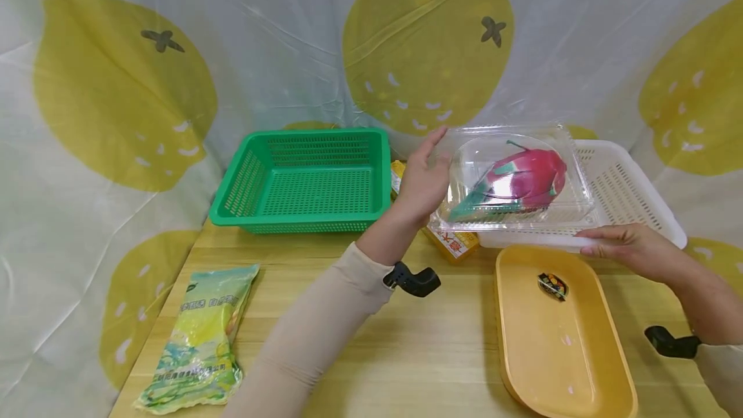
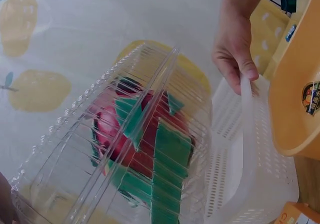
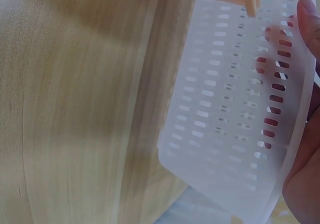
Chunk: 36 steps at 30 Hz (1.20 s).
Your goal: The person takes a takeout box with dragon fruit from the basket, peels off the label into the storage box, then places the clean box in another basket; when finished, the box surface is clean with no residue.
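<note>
My left hand (image 1: 426, 179) grips the left end of a clear plastic clamshell box (image 1: 464, 211), holding it above a white perforated basket (image 1: 629, 192). Inside the box lies a pink dragon fruit (image 1: 536, 176) with green scales; in the left wrist view the dragon fruit (image 2: 135, 154) shows through the ribbed plastic. My right hand (image 1: 644, 250) pinches the near rim of the white basket, thumb on one side and fingers on the other. The right wrist view shows the basket's slotted wall (image 3: 225, 99) close up.
A green basket (image 1: 319, 224) stands at the back left. An orange tub (image 1: 557, 353) with a dark sticker sits in front of the white basket. Yellow-orange boxes (image 1: 455, 244) lie partly under the clamshell. A green and yellow packet (image 1: 200, 340) rests at the front left.
</note>
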Each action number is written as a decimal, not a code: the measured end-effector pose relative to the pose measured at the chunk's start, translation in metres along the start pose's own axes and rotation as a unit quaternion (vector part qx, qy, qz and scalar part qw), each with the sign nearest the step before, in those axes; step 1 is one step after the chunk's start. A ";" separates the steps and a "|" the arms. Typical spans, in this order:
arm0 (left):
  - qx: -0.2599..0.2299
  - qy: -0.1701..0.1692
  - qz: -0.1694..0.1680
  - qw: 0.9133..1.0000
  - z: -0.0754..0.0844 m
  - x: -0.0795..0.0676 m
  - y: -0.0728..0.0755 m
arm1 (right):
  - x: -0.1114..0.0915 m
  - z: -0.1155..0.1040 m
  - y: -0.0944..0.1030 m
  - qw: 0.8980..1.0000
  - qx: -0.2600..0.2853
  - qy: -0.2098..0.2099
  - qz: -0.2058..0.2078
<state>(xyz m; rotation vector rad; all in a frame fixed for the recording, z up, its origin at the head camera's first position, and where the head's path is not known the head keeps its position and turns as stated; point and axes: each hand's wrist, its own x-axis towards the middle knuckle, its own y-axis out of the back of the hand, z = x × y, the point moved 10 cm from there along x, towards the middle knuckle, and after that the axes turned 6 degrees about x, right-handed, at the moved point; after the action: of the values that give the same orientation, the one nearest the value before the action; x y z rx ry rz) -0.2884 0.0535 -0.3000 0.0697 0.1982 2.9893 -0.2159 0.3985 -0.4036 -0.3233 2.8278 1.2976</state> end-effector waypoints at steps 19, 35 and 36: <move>0.160 0.119 0.056 0.978 -0.021 0.051 -0.088 | -0.002 0.002 -0.001 1.000 -0.014 -0.018 -0.008; 0.256 0.134 0.059 0.956 -0.042 0.058 -0.125 | -0.003 0.001 -0.003 1.000 -0.020 -0.020 -0.010; 0.258 0.137 0.059 0.955 -0.043 0.058 -0.127 | -0.004 0.001 -0.002 1.000 -0.018 -0.022 -0.009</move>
<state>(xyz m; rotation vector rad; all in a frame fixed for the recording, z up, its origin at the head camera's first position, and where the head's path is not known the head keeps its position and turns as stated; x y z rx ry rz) -0.3302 0.1808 -0.3576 -0.2891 1.0336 2.9620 -0.2120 0.3984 -0.4055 -0.3150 2.7616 1.3363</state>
